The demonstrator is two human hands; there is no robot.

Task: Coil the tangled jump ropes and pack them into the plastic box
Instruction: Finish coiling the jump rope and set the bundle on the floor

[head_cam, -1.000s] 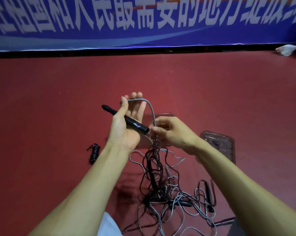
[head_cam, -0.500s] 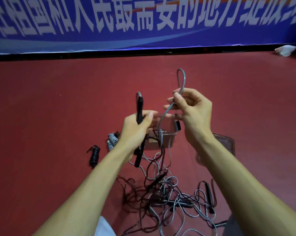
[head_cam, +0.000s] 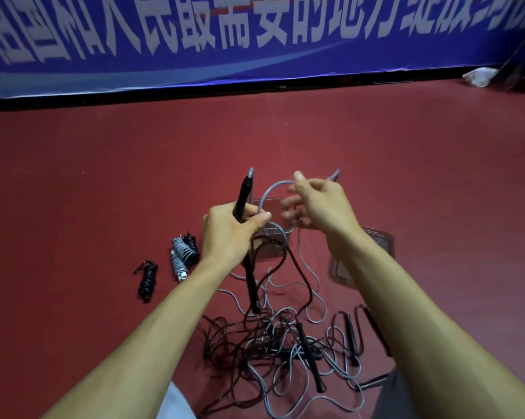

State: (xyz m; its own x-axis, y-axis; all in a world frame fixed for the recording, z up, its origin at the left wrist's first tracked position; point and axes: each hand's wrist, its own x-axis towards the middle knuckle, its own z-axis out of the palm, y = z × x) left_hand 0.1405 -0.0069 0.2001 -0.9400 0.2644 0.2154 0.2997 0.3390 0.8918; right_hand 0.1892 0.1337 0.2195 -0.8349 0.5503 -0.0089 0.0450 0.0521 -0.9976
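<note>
Right hand [head_cam: 321,207], pinching before, motion-blurred, hold on grey rope [head_cam: 270,189] unclear; left hand [head_cam: 231,234] grips black handle [head_cam: 245,192]; plastic box [head_cam: 273,247] part-hidden.

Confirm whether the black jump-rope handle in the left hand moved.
Yes: the black jump-rope handle swung upright, its tip now pointing toward the blue wall banner.

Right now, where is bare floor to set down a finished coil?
Bare red floor left of the black coiled rope, and beyond the plastic box up to the banner. Crowded: from the rope tangle up to the box and clear lid.
</note>
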